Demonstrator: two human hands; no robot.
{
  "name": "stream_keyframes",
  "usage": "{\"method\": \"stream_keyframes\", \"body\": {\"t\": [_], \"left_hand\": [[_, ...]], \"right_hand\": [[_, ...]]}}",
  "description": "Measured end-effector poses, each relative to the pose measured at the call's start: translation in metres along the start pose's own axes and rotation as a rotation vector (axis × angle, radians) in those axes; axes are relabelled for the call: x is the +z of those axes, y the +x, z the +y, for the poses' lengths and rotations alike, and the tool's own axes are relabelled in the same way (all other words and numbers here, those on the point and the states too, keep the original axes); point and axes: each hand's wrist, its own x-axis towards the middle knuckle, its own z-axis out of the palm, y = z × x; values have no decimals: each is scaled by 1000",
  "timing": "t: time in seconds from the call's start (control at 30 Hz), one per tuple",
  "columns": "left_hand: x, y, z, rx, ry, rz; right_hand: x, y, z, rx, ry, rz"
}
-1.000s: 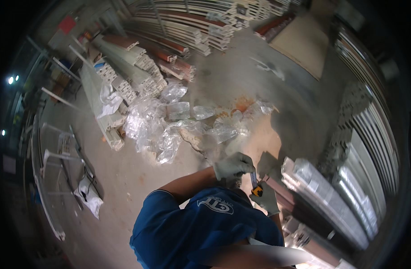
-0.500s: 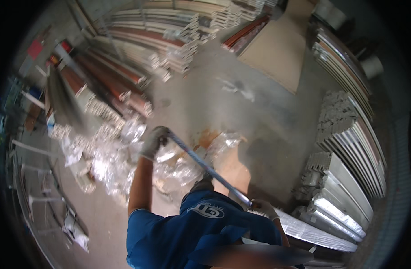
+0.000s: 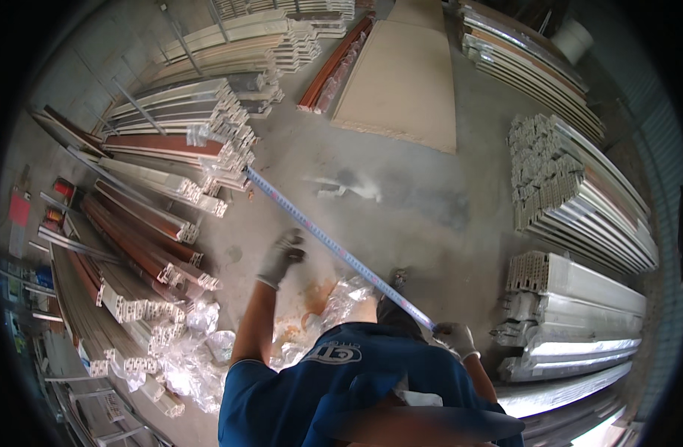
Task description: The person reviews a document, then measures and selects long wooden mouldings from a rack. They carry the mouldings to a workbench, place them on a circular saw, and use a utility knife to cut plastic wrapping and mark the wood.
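Note:
A long tape measure blade (image 3: 328,243) stretches diagonally, its far end beyond my left hand, toward the profile stacks. My right hand (image 3: 455,341), in a pale grey work glove, is closed at the blade's near end, at the right side of my blue shirt. The tape's case is hidden in that grip. My left hand (image 3: 284,258), gloved too, is off the blade, a little below and left of it. Its fingers are loosely bent and apart, with nothing visible in them.
Long white and brown profiles (image 3: 144,257) lie stacked on the left. Crumpled clear plastic wrap (image 3: 196,365) covers floor by my left arm. Wrapped silver bundles (image 3: 580,298) and pale profile stacks (image 3: 554,175) line the right. A flat tan board (image 3: 401,82) lies ahead.
My left hand has let go of the tape blade, whose free end now reaches farther out ahead. The whole view has turned, and my right hand still grips the near end.

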Motion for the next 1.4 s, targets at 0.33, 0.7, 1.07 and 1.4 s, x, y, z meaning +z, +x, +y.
{"method": "stream_keyframes", "body": {"t": [0.33, 0.7, 1.07, 1.4], "left_hand": [[262, 150, -32, -268, -148, -103], [284, 486, 114, 91, 37, 185], [206, 839, 376, 322, 29, 551], [395, 1096, 339, 139, -47, 297]], "right_hand": [[-150, 257, -133, -157, -136, -38], [-294, 540, -250, -150, -99, -211], [-478, 705, -143, 9, -73, -169], [-675, 974, -220, 24, -246, -84]]}}
